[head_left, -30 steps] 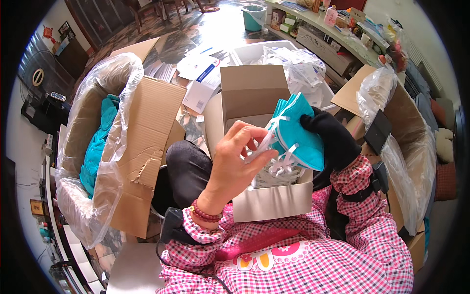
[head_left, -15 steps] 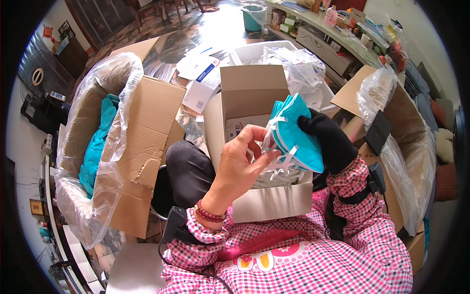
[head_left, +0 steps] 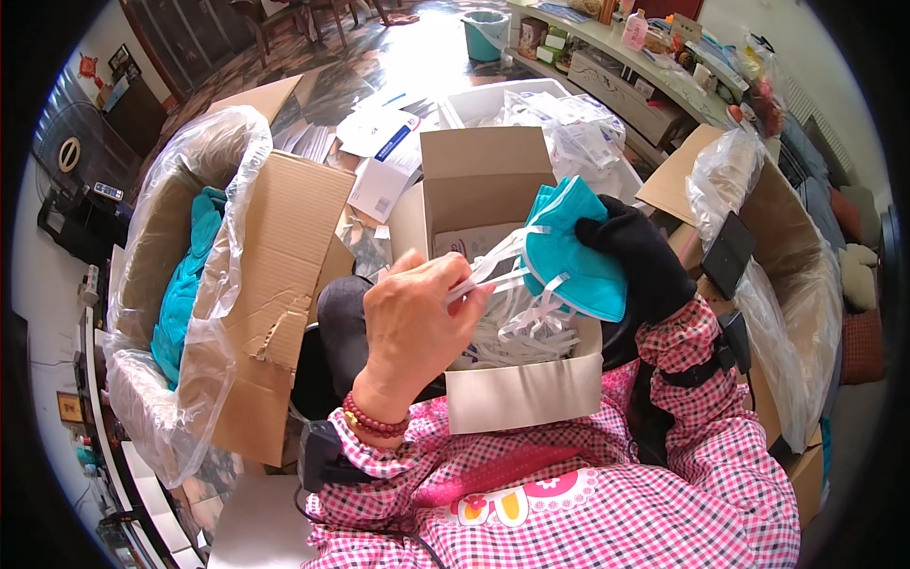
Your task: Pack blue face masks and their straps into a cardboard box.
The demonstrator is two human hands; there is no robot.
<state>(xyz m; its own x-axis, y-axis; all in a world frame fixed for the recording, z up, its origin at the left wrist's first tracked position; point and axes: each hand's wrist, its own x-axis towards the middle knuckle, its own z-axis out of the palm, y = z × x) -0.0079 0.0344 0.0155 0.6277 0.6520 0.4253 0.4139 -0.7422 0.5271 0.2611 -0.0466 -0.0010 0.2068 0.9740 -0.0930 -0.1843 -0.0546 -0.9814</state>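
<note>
My right hand (head_left: 645, 261), in a black glove, grips a small stack of teal face masks (head_left: 572, 258) over the open carton (head_left: 524, 396). My bare left hand (head_left: 417, 308), with a red bead bracelet, pinches the white elastic straps (head_left: 500, 258) and holds them stretched leftward from the masks. Its fingertips are partly hidden behind the hand. More white straps (head_left: 521, 341) lie loosely heaped in the near part of the carton, below the masks.
At left, a plastic-lined cardboard box (head_left: 261, 313) holds teal masks (head_left: 190, 294). Another lined box (head_left: 796, 313) stands at right, with a black phone-like slab (head_left: 728, 254) at its edge. Beyond the carton are a white bin (head_left: 464, 106) of packets and flattened white boxes (head_left: 384, 185).
My left hand has moved left and slightly down, away from the masks, pulling the straps out taut. My right hand still holds the masks in nearly the same place.
</note>
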